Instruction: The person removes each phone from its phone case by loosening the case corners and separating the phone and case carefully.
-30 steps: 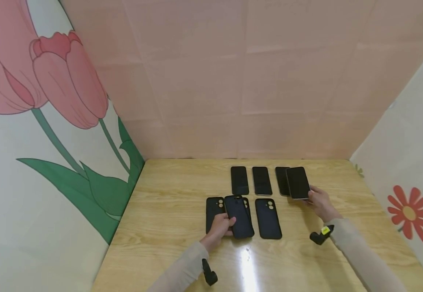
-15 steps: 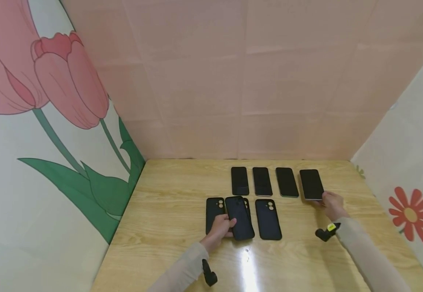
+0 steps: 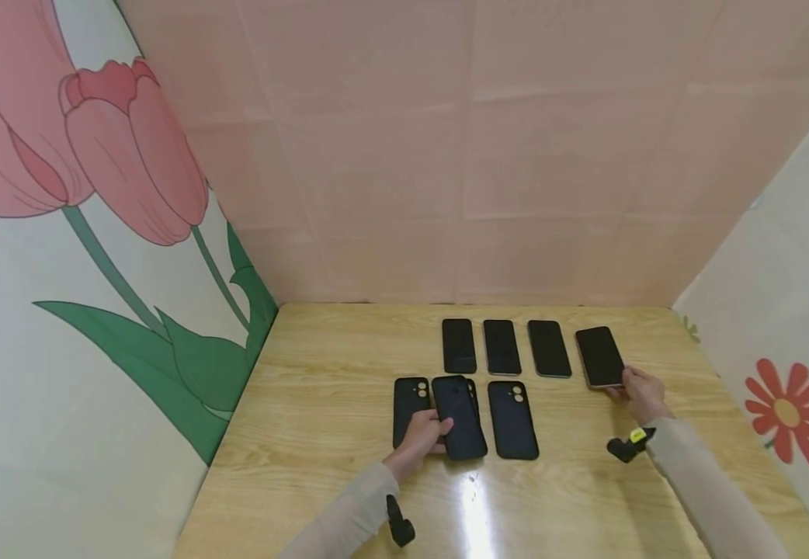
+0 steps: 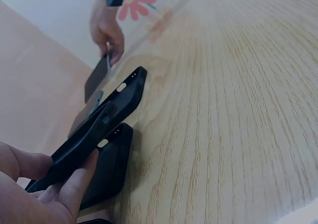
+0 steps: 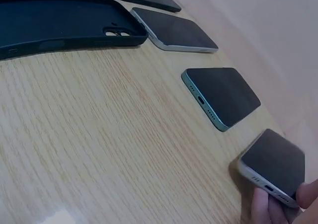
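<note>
My left hand pinches the lower left edge of a dark phone case, thumb on top. Whether anything sits inside that case cannot be seen. It is tilted above another case, which it mostly covers. More black cases with camera holes lie on either side, a left case and a right case. At the far right, my right hand pinches a smartphone by its near end, black screen up. In the right wrist view this phone has a pale frame and casts a shadow beneath its near end.
Behind the cases, three phones lie in a row: a left phone, a middle phone and a right phone. The wooden table meets a pink back wall and two patterned side walls.
My right hand has carried its phone rightward, off the phone it overlapped, and turned and lowered it toward the table at the row's right end. My left hand stays almost still.
</note>
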{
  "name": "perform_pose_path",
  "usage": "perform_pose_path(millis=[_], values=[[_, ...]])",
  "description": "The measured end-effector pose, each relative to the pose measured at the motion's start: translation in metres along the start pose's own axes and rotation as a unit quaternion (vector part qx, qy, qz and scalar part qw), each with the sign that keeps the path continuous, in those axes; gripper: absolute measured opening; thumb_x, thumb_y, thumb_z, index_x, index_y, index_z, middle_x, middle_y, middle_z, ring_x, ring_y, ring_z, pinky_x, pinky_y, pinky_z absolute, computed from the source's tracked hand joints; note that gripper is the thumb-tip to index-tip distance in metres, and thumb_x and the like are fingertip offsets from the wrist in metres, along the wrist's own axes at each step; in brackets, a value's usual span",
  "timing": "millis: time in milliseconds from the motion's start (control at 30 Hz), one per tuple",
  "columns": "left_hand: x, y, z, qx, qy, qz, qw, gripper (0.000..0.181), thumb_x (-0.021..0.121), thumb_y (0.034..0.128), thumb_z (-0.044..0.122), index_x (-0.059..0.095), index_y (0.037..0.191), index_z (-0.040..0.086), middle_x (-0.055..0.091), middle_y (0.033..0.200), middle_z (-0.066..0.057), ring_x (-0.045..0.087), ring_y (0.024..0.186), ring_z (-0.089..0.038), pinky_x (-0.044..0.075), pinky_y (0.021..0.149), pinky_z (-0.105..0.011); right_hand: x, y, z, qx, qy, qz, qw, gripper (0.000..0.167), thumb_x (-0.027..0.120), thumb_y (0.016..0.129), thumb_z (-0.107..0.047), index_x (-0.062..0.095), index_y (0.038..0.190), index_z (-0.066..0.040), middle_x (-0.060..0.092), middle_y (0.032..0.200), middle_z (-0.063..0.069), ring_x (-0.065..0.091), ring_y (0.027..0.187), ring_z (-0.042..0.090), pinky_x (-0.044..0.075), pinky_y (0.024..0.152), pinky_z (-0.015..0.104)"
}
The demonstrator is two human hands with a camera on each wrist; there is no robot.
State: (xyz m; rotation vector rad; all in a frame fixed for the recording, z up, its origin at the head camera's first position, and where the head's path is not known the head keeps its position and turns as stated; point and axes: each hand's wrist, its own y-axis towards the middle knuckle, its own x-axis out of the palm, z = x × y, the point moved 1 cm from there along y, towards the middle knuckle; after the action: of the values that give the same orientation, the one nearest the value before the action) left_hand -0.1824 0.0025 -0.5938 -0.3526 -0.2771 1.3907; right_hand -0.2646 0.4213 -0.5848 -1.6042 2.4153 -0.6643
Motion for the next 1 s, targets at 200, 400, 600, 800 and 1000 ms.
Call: perform_pose_path(millis=[200,400,600,800,1000], values=[[0.002,-0.001,0.000,0.000,-0.003,-0.009,1.0000,0.019,0.061,0.0986,0.014,0.066,0.110,-0.001,0.069,0.097,-0.005,0.069,0.088,-0.020,0.058,0.076,-0.038,0.001,0.001,-0.002,0.008,0.029,0.009,0.9995,0.056,0.044,0.101,0.001,0.022,0.152,0.007,0.060,0.068,-0.008,0.065,0.069,0.009,0.057,0.073,0.027],[0.004,-0.002,-0.001,0.008,0.003,-0.009,0.9999,0.019,0.061,0.0988,0.016,0.066,0.106,-0.001,0.069,0.094,-0.005,0.068,0.083,-0.019,0.058,0.073,-0.037,0.001,0.007,-0.003,0.026,0.002,0.037,0.9990,0.058,0.042,0.100,0.003,0.021,0.154,0.003,0.048,0.133,0.029,0.062,0.101,0.015,0.051,0.092,0.027],[0.006,-0.001,-0.001,0.004,-0.006,-0.018,0.9998,0.020,0.060,0.0993,0.014,0.067,0.109,-0.001,0.070,0.096,-0.005,0.069,0.086,-0.019,0.058,0.075,-0.037,0.004,0.008,-0.003,0.013,-0.034,0.036,0.9987,0.060,0.038,0.099,0.003,0.017,0.155,0.001,0.015,0.158,0.025,0.026,0.143,0.029,0.040,0.104,0.026],[0.009,0.000,-0.002,0.006,-0.012,-0.023,0.9996,0.020,0.060,0.0994,0.014,0.065,0.111,-0.002,0.069,0.098,-0.006,0.069,0.089,-0.021,0.058,0.076,-0.037,0.003,0.008,-0.001,-0.015,-0.066,0.039,0.9969,0.061,0.039,0.096,0.003,0.019,0.153,0.007,0.018,0.156,0.027,0.025,0.142,0.030,0.031,0.109,0.029],[0.012,0.000,-0.002,0.006,-0.007,-0.023,0.9997,0.019,0.061,0.0988,0.015,0.065,0.109,0.000,0.068,0.098,-0.005,0.068,0.089,-0.019,0.058,0.076,-0.037,-0.001,0.005,-0.002,-0.044,-0.165,0.021,0.9851,0.062,0.045,0.095,-0.003,0.022,0.151,0.010,0.024,0.152,0.033,0.044,0.125,0.024,0.043,0.095,0.019]])
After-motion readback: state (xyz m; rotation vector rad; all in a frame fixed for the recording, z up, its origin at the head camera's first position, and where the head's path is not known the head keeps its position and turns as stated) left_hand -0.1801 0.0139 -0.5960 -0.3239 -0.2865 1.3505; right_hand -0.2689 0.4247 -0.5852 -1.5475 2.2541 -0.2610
